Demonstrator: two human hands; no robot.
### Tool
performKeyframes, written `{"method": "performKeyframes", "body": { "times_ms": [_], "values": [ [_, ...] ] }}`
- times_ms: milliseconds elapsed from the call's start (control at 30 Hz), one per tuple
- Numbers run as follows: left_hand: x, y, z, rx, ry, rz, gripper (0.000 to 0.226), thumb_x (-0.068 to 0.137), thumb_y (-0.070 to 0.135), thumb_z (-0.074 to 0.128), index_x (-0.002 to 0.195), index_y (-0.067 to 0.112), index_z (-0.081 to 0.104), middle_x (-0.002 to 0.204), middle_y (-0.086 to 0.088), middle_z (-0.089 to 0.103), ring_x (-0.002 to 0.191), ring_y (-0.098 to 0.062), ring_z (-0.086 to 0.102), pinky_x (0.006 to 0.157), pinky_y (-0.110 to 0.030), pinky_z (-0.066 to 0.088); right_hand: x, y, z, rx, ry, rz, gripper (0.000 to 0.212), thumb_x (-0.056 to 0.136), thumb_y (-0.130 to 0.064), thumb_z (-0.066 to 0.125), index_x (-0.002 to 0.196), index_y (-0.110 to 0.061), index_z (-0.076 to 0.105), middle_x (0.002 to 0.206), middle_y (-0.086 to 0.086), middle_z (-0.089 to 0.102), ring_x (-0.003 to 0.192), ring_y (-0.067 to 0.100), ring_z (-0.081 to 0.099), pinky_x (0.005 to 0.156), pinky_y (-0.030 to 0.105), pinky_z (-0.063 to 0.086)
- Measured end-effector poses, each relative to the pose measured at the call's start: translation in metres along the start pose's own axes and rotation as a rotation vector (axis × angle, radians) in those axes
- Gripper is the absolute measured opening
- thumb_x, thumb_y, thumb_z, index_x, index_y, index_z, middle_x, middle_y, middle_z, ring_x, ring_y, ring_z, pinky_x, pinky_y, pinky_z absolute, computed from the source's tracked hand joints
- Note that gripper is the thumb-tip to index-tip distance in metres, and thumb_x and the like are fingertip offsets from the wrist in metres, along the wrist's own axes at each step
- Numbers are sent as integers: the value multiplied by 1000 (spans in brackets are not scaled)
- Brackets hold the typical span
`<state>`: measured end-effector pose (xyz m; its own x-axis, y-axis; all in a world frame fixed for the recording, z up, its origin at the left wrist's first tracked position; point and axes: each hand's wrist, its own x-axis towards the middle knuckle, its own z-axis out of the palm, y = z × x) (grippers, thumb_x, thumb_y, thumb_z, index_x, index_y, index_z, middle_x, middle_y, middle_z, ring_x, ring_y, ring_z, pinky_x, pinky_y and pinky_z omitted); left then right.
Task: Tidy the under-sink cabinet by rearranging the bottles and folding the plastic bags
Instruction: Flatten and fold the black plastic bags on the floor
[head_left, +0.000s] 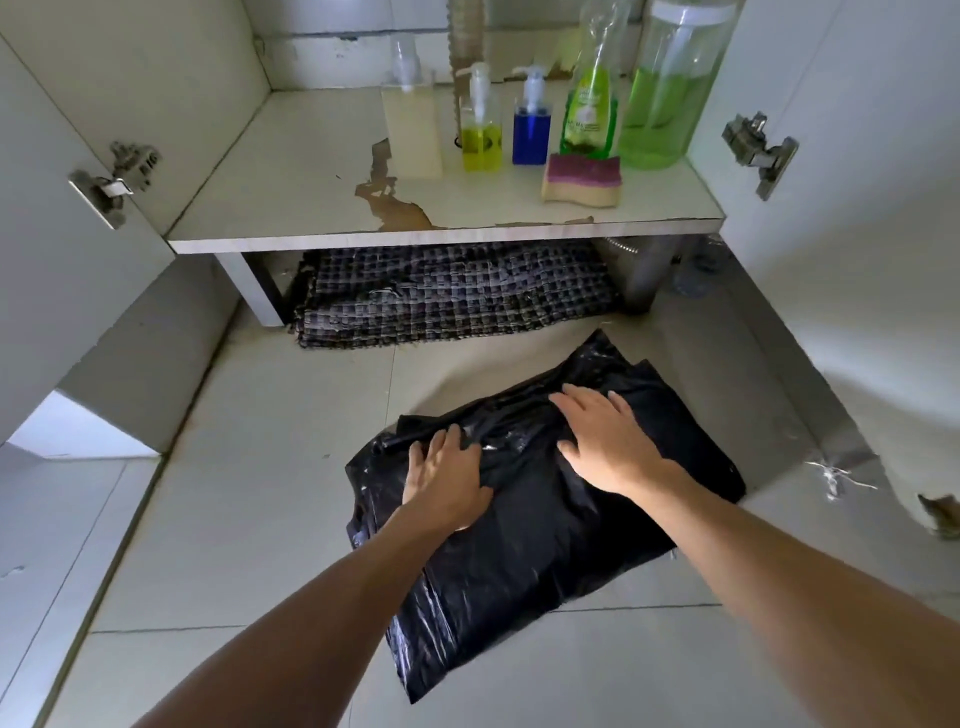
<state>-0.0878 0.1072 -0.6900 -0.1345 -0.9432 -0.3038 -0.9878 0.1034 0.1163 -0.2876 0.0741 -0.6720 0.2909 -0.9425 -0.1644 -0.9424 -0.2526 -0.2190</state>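
A black plastic bag (530, 551) lies flattened on the tiled floor in front of the open cabinet. My left hand (447, 478) presses flat on its left part, fingers straight. My right hand (605, 441) lies flat on its upper right part. On the cabinet shelf (311, 171) stand a cream pump bottle (413, 130), a yellow pump bottle (482, 132), a blue pump bottle (531, 127), a green dish-soap bottle (589, 104) and a big jar of green liquid (662, 104).
A purple and yellow sponge (582, 179) lies at the shelf's front right. A dark checked mat (452, 293) is tucked under the shelf. Both cabinet doors stand open, left door (62, 260) and right door (857, 208). The shelf's coating is peeling near its front edge.
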Motion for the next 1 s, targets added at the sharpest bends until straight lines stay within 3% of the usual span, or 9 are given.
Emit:
{"method": "performKeyframes", "body": {
  "times_ms": [133, 200, 267, 333, 400, 533, 667, 833, 1000],
  "values": [
    [33, 7, -8, -146, 79, 70, 79, 78, 49, 67, 141, 15, 33, 153, -11, 24, 142, -28, 24, 118, -44, 19, -36, 12, -22, 507, 243, 504, 9, 85, -21, 59, 89, -14, 57, 90, 6, 62, 88, 28, 62, 70, 29, 47],
    [54, 4, -17, -227, 8, 62, 96, 71, 55, 72, 144, 13, 26, 152, -11, 28, 139, -29, 29, 115, -43, 25, -63, 22, -14, 610, 73, 704, 23, 82, -26, 62, 67, -10, 55, 65, 6, 62, 66, 27, 66, 56, 27, 46],
    [74, -4, -22, -263, -142, 7, 107, 65, 61, 75, 145, 11, 23, 148, -12, 36, 134, -31, 36, 110, -43, 32, -88, 25, 2, 746, -205, 858, 33, 81, -36, 66, 71, -5, 57, 62, 8, 65, 53, 22, 65, 56, 28, 53],
    [87, -11, -21, -290, -307, -42, 112, 61, 67, 74, 143, 11, 23, 145, -12, 42, 128, -31, 44, 105, -41, 39, -102, 23, 16, 787, -481, 919, 48, 79, -49, 67, 90, -3, 59, 76, 10, 70, 61, 18, 68, 64, 28, 55],
    [94, -12, -17, -363, -379, -51, 111, 62, 67, 73, 144, 10, 25, 147, -11, 41, 129, -31, 44, 107, -41, 38, -108, 21, 30, 870, -565, 952, 55, 77, -55, 67, 99, -6, 56, 87, 11, 70, 72, 18, 68, 67, 27, 55],
    [93, 1, -13, -465, -420, -85, 110, 56, 72, 73, 139, 9, 38, 137, -8, 50, 125, -30, 48, 103, -40, 39, -107, 14, 56, 1210, -318, 1118, 31, 79, -34, 73, 91, -8, 60, 100, 11, 70, 80, 17, 65, 86, 30, 48],
    [88, 8, -7, -525, -519, -116, 83, 43, 70, 77, 97, 9, 61, 98, -2, 63, 95, -23, 60, 82, -36, 46, -98, 3, 65, 1703, -150, 1237, 26, 84, -19, 68, 104, -11, 55, 106, 7, 56, 95, 18, 53, 103, 32, 31],
    [71, 10, -25, -801, -582, -191, 62, 62, 34, 86, 116, 12, 64, 113, -7, 68, 105, -28, 62, 97, -43, 48, -94, 3, 54, 1928, -41, 1159, 2, 86, -11, 62, 87, -10, 60, 91, 9, 64, 77, 19, 60, 75, 31, 46],
    [56, 10, -70, -994, -519, -170, 47, 71, 24, 79, 115, 15, 63, 115, -7, 66, 109, -30, 59, 98, -42, 44, -81, 4, 10, 2008, 163, 1016, 15, 84, -10, 61, 96, -8, 70, 94, 10, 74, 96, 24, 66, 99, 38, 47]
  ]
}}
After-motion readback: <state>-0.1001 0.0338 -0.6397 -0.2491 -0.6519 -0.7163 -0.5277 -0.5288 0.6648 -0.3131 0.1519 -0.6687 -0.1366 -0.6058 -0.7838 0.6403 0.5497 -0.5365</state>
